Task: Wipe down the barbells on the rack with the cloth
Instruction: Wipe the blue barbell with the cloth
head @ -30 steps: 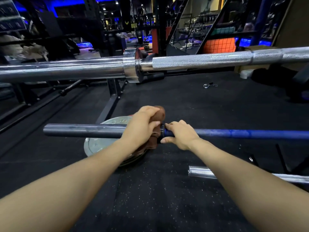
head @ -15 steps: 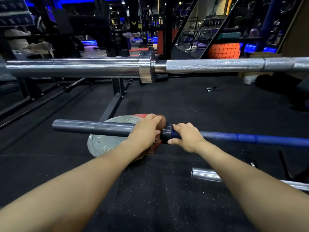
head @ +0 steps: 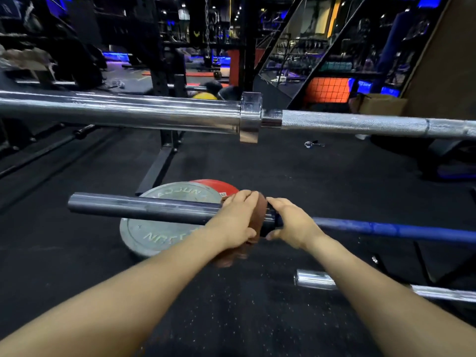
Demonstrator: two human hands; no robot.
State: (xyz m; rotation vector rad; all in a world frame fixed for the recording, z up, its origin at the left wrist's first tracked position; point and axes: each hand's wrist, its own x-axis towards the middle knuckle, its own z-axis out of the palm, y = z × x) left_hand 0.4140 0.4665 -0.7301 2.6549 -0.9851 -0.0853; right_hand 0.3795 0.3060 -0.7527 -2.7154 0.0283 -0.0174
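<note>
A barbell with a dark grey sleeve point(head: 144, 208) and a blue shaft point(head: 386, 229) lies level in front of me. My left hand point(head: 235, 221) grips a brown cloth point(head: 261, 210) wrapped round the inner end of the sleeve; the cloth's loose end hangs below the hand. My right hand point(head: 289, 220) grips the bar just right of the cloth, at the collar. A chrome barbell point(head: 128, 112) crosses the view higher up, with a knurled shaft on its right. The end of a third, chrome barbell point(head: 313, 279) shows low on the right.
A grey weight plate point(head: 154, 235) and a red plate point(head: 219, 186) lie on the black rubber floor under the sleeve. A black rack post and foot point(head: 157, 168) stand behind them. A spring collar point(head: 310, 144) lies on the floor beyond. A cardboard box point(head: 378, 104) sits far right.
The view has shifted, so both bars sit further right in frame. The two hands have stayed at the collar; the cloth's loose end now hangs lower below my left hand.
</note>
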